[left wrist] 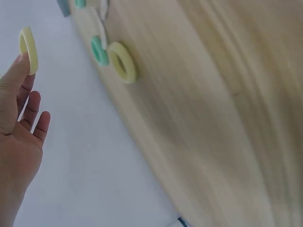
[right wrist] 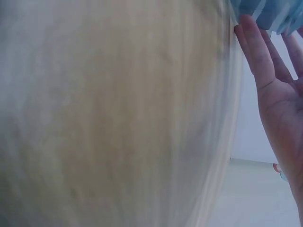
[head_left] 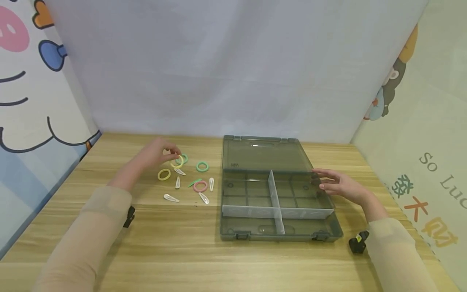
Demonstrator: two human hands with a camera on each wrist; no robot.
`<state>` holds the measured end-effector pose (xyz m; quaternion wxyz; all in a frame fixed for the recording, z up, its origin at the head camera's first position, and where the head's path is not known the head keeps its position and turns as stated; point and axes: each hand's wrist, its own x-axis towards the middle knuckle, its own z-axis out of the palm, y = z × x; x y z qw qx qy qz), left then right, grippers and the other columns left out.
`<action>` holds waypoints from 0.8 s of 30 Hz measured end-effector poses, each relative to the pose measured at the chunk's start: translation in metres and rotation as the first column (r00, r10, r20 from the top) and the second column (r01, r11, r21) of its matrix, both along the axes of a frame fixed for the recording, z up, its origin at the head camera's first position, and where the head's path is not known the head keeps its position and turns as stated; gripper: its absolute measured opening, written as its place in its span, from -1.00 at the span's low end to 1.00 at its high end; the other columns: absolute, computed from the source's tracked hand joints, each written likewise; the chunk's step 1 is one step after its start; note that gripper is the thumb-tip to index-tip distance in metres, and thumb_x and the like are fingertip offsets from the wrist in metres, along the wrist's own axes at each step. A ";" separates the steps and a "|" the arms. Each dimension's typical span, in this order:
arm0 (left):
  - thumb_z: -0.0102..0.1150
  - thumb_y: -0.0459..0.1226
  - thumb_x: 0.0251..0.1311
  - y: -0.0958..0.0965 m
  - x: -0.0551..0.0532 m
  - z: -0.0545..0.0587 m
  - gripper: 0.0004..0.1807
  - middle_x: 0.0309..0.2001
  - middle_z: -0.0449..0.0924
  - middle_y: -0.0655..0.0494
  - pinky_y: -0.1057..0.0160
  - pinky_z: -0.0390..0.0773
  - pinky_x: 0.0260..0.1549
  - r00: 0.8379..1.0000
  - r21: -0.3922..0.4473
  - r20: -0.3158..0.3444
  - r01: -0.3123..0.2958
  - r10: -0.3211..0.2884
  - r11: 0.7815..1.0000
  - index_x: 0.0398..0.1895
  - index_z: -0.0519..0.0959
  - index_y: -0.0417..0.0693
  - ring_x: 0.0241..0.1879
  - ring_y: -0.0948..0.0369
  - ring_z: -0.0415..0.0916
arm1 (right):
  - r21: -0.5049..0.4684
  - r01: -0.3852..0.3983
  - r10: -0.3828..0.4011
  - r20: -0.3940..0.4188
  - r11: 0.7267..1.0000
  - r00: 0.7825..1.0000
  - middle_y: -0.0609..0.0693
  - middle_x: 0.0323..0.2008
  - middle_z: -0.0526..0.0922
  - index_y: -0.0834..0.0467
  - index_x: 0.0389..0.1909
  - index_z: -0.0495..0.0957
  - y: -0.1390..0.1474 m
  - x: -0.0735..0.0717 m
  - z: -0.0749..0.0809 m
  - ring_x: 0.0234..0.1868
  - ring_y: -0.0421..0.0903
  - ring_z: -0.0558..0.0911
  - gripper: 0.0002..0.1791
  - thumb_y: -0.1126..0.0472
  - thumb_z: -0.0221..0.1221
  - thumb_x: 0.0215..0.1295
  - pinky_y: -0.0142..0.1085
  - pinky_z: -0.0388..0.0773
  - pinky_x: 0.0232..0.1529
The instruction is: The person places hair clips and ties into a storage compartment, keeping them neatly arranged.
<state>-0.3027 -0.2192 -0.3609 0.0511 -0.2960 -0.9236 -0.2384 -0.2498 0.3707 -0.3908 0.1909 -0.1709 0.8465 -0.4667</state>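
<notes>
My left hand [head_left: 155, 154] pinches a yellow hair tie [left wrist: 31, 52] between thumb and fingertips, a little above the table. Under it lies a green hair tie [head_left: 187, 158], partly hidden. Another yellow hair tie [head_left: 169, 175], a green one [head_left: 197, 167] and a pink one [head_left: 200, 191] are scattered nearby, among several white snap hair clips [head_left: 177, 182]. A grey see-through divider box [head_left: 266, 156] stands with its lid laid back. Beside its right edge is my right hand [head_left: 343, 186], fingers loosely extended and touching the box.
Pale dividers [head_left: 248, 211] split the box into compartments, with no items visible inside. A thin green clip [head_left: 194, 183] lies by the pink tie. White cloth [head_left: 219, 81] hangs behind the wooden table [head_left: 175, 251], and printed cloths flank it.
</notes>
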 end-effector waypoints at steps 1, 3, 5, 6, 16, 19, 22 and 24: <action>0.25 -0.34 0.16 0.002 -0.001 0.003 -0.90 -0.37 0.67 0.05 0.03 0.48 -0.18 1.000 -0.003 -0.001 -0.004 0.004 1.000 -0.29 0.69 -0.15 -0.28 0.10 0.54 | 0.000 -0.002 0.002 0.001 1.000 1.000 0.30 0.43 -0.03 0.17 0.44 0.06 0.000 0.000 0.000 0.27 0.35 0.28 -0.32 0.17 0.08 0.37 -0.03 0.44 0.13; 0.24 -0.31 0.17 0.007 -0.001 0.010 -0.89 -0.38 0.67 0.08 0.06 0.45 -0.19 1.000 -0.012 0.000 -0.008 0.008 1.000 -0.28 0.70 -0.12 -0.30 0.12 0.51 | -0.005 -0.007 0.007 0.003 1.000 1.000 0.30 0.43 -0.05 0.18 0.44 0.05 0.000 0.000 0.000 0.28 0.36 0.26 -0.32 0.18 0.08 0.37 -0.03 0.44 0.14; 0.25 -0.30 0.17 0.011 -0.002 0.016 -0.88 -0.37 0.67 0.08 0.08 0.43 -0.21 1.000 -0.014 0.004 -0.014 0.014 1.000 -0.27 0.70 -0.11 -0.30 0.13 0.48 | -0.009 -0.013 0.013 0.005 1.000 1.000 0.31 0.43 -0.06 0.18 0.44 0.04 0.000 0.000 -0.001 0.29 0.37 0.24 -0.32 0.18 0.08 0.37 -0.02 0.43 0.14; 0.24 -0.28 0.18 0.014 -0.003 0.019 -0.87 -0.36 0.67 0.08 0.09 0.43 -0.22 1.000 -0.016 0.011 -0.016 0.017 1.000 -0.26 0.70 -0.10 -0.30 0.13 0.48 | -0.010 -0.016 0.016 0.006 1.000 1.000 0.32 0.43 -0.06 0.18 0.44 0.04 0.000 0.000 -0.001 0.29 0.37 0.23 -0.32 0.18 0.07 0.37 -0.01 0.43 0.14; 0.27 -0.26 0.15 0.045 -0.003 0.052 -0.89 -0.29 0.68 0.11 0.06 0.46 -0.11 0.997 -0.025 0.045 0.059 -0.058 0.998 -0.27 0.69 -0.04 -0.24 0.14 0.50 | -0.008 -0.028 0.029 0.040 1.000 0.999 0.34 0.43 -0.11 0.16 0.45 0.00 0.001 0.001 0.000 0.32 0.39 0.17 -0.32 0.17 0.04 0.40 0.07 0.32 0.20; 0.28 -0.25 0.15 0.056 -0.004 0.060 -0.91 -0.33 0.66 0.14 0.09 0.46 -0.14 0.995 -0.040 0.058 0.086 -0.083 0.996 -0.29 0.68 -0.01 -0.26 0.16 0.50 | -0.001 -0.027 0.027 0.051 1.000 0.998 0.35 0.44 -0.13 0.15 0.46 -0.01 0.001 0.000 0.001 0.33 0.39 0.15 -0.31 0.15 0.04 0.40 0.08 0.30 0.22; 0.28 -0.24 0.15 0.067 -0.004 0.068 -0.93 -0.36 0.64 0.18 0.14 0.43 -0.20 0.993 -0.052 0.065 0.106 -0.103 0.993 -0.31 0.68 0.01 -0.29 0.19 0.47 | 0.004 -0.022 0.022 0.067 1.000 0.997 0.32 0.44 -0.15 0.12 0.46 -0.01 0.001 -0.001 0.001 0.34 0.37 0.14 -0.31 0.14 0.04 0.40 0.10 0.27 0.23; 0.28 -0.23 0.15 0.073 -0.005 0.072 -0.93 -0.35 0.63 0.21 0.18 0.41 -0.24 0.991 -0.060 0.072 0.120 -0.116 0.991 -0.32 0.69 0.03 -0.31 0.21 0.44 | 0.003 -0.023 0.023 0.073 1.000 0.997 0.32 0.45 -0.15 0.11 0.46 -0.01 0.002 -0.002 0.000 0.34 0.36 0.14 -0.31 0.14 0.04 0.40 0.10 0.26 0.24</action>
